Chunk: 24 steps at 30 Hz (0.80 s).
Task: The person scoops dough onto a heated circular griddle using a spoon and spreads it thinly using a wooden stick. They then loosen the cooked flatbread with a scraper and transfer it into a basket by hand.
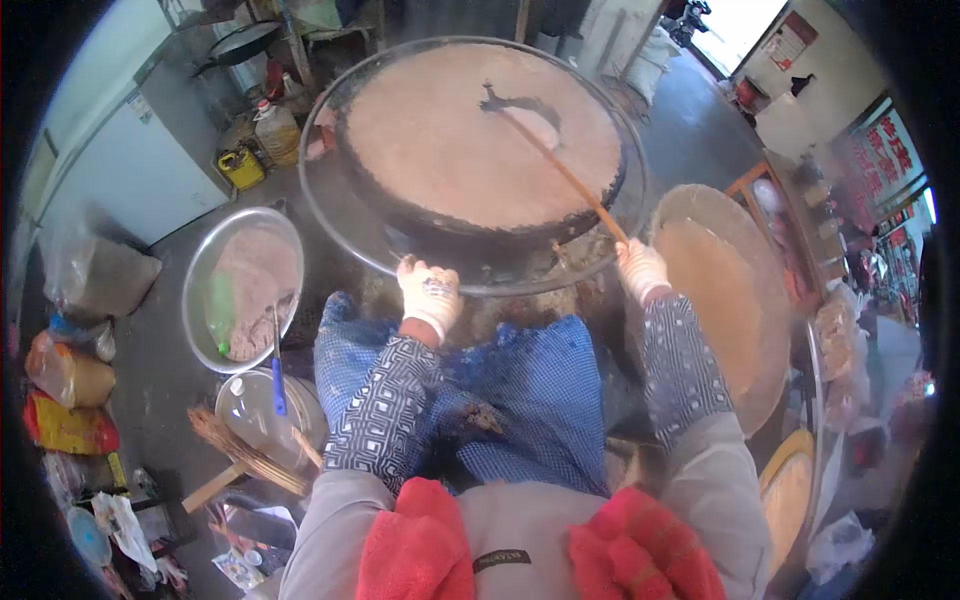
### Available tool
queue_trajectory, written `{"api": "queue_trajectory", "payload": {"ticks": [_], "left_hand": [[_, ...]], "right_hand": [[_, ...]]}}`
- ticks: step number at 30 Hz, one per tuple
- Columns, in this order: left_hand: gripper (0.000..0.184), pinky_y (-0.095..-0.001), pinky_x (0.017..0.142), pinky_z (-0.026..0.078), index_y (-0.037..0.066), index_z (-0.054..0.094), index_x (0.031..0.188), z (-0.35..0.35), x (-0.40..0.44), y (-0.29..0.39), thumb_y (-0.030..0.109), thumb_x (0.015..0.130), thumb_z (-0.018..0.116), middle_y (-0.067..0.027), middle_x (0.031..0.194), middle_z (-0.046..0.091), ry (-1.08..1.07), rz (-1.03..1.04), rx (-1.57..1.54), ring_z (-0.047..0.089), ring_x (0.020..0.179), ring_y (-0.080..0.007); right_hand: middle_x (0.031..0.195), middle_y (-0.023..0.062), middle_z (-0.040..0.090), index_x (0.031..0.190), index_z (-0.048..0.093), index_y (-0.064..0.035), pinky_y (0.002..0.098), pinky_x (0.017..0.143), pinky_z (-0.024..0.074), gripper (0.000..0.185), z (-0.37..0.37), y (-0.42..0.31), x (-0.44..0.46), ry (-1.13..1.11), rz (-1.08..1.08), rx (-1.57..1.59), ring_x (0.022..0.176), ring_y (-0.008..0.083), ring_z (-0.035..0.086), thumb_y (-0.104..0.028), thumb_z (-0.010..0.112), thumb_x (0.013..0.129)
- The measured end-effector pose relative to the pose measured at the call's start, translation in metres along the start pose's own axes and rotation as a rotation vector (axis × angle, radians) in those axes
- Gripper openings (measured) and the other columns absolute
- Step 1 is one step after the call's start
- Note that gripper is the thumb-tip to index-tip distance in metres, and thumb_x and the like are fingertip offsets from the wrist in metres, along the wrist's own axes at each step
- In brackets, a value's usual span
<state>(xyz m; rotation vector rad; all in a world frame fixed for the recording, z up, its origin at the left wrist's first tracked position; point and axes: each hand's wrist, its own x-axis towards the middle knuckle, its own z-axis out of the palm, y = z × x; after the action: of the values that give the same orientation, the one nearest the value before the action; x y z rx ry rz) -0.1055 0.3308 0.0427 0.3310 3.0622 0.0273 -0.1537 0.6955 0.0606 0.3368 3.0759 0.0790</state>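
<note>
Head view: with the right hand (pixel 641 268) closed around the wooden stick (pixel 570 177), its tip in the pink mixture (pixel 430 140), and the left hand (pixel 431 297) curled at the metal ring (pixel 500 292), slow, even strokes should spill least.

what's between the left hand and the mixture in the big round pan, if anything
The metal ring at the left hand and the pan's dark side stand between that hand and the mixture; nothing else visible does.

A yellow container (pixel 241 168) stands just beside a jug of amber liquid (pixel 277 135), near a white cabinet (pixel 125 165). A straw whisk broom (pixel 245 450) lies at lower left. White sacks (pixel 652 68) stand near the doorway; a red-and-white poster (pixel 790 40) hangs on the wall.
</note>
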Motion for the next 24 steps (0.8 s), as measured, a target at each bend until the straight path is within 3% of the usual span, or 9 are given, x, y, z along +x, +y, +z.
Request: {"api": "queue_trajectory", "payload": {"ticks": [5, 10, 13, 15, 17, 18, 20, 22, 24], "left_hand": [[0.015, -0.0502, 0.107, 0.030, 0.021, 0.076, 0.082, 0.023, 0.012, -0.031, 0.027, 0.075, 0.063, -0.0056, 0.082, 0.072, 0.068, -0.052, 0.172, 0.065, 0.094, -0.0244], [0.022, -0.0514, 0.114, 0.017, 0.020, 0.075, 0.091, 0.013, 0.017, -0.064, 0.031, 0.079, 0.061, -0.0084, 0.101, 0.067, 0.093, -0.089, 0.165, 0.056, 0.110, -0.0268], [0.026, -0.0522, 0.119, 0.010, 0.020, 0.075, 0.097, -0.002, 0.011, -0.076, 0.034, 0.081, 0.060, -0.0100, 0.113, 0.064, 0.049, -0.180, 0.194, 0.051, 0.120, -0.0283], [0.023, -0.0513, 0.119, 0.011, 0.020, 0.076, 0.097, 0.019, 0.019, -0.104, 0.026, 0.082, 0.059, -0.0111, 0.123, 0.062, 0.150, -0.219, 0.208, 0.046, 0.128, -0.0297], [0.026, -0.0517, 0.119, 0.010, 0.019, 0.074, 0.102, 0.000, 0.024, -0.114, 0.021, 0.085, 0.055, -0.0103, 0.132, 0.058, 0.102, -0.274, 0.252, 0.040, 0.135, -0.0288], [0.029, -0.0522, 0.119, 0.010, 0.018, 0.071, 0.109, 0.012, 0.032, -0.128, 0.022, 0.085, 0.055, -0.0100, 0.135, 0.056, 0.210, -0.279, 0.353, 0.038, 0.137, -0.0294], [0.030, -0.0512, 0.112, 0.026, 0.015, 0.068, 0.109, -0.022, 0.010, -0.120, 0.016, 0.080, 0.059, -0.0155, 0.134, 0.055, 0.364, -0.201, 0.291, 0.045, 0.129, -0.0343], [0.031, -0.0498, 0.093, 0.044, 0.007, 0.066, 0.101, -0.049, 0.004, -0.086, 0.012, 0.070, 0.066, -0.0188, 0.118, 0.061, 0.672, 0.047, 0.168, 0.055, 0.112, -0.0389], [0.035, -0.0501, 0.084, 0.047, 0.005, 0.064, 0.100, -0.058, -0.009, -0.033, 0.011, 0.066, 0.065, -0.0168, 0.105, 0.064, 0.752, 0.308, -0.094, 0.059, 0.101, -0.0371]], "right_hand": [[0.095, 0.0233, 0.069, 0.102, 0.063, -0.0063, 0.0519, 0.083, 0.0507, 0.042, -0.020, -0.008, -0.007, 0.011, -0.046, 0.082, 0.093, 0.0404, 0.066, -0.042, 0.041, 0.099], [0.087, 0.0175, 0.070, 0.089, 0.071, -0.0079, 0.0474, 0.077, 0.0542, 0.032, -0.021, 0.012, -0.020, 0.003, -0.138, 0.173, 0.085, 0.0341, 0.069, -0.029, 0.048, 0.094], [0.095, 0.0139, 0.070, 0.093, 0.071, -0.0099, 0.0437, 0.083, 0.0539, 0.026, -0.043, -0.002, -0.030, -0.069, -0.239, 0.114, 0.096, 0.0318, 0.068, -0.026, 0.050, 0.091], [0.097, 0.0141, 0.070, 0.100, 0.070, -0.0087, 0.0436, 0.082, 0.0546, 0.027, -0.032, -0.014, -0.038, -0.028, -0.074, 0.240, 0.097, 0.0304, 0.068, -0.026, 0.052, 0.091], [0.098, 0.0136, 0.070, 0.106, 0.066, -0.0059, 0.0460, 0.078, 0.0554, 0.032, -0.029, 0.002, -0.036, -0.141, -0.253, 0.080, 0.093, 0.0303, 0.069, -0.030, 0.050, 0.092], [0.097, 0.0131, 0.069, 0.101, 0.067, -0.0090, 0.0466, 0.076, 0.0552, 0.029, -0.007, 0.024, -0.024, 0.006, -0.229, 0.080, 0.091, 0.0310, 0.069, -0.029, 0.048, 0.093], [0.093, 0.0162, 0.070, 0.098, 0.067, -0.0080, 0.0472, 0.077, 0.0545, 0.029, 0.032, 0.037, -0.003, 0.184, -0.242, 0.138, 0.090, 0.0328, 0.068, -0.031, 0.049, 0.094], [0.095, 0.0211, 0.069, 0.095, 0.067, -0.0022, 0.0482, 0.081, 0.0522, 0.040, -0.045, 0.021, -0.029, -0.038, -0.122, 0.278, 0.093, 0.0355, 0.067, -0.036, 0.046, 0.098], [0.097, 0.0219, 0.069, 0.098, 0.066, -0.0017, 0.0478, 0.082, 0.0519, 0.041, -0.039, 0.007, -0.038, -0.036, -0.125, 0.217, 0.093, 0.0363, 0.067, -0.037, 0.045, 0.098]]}}
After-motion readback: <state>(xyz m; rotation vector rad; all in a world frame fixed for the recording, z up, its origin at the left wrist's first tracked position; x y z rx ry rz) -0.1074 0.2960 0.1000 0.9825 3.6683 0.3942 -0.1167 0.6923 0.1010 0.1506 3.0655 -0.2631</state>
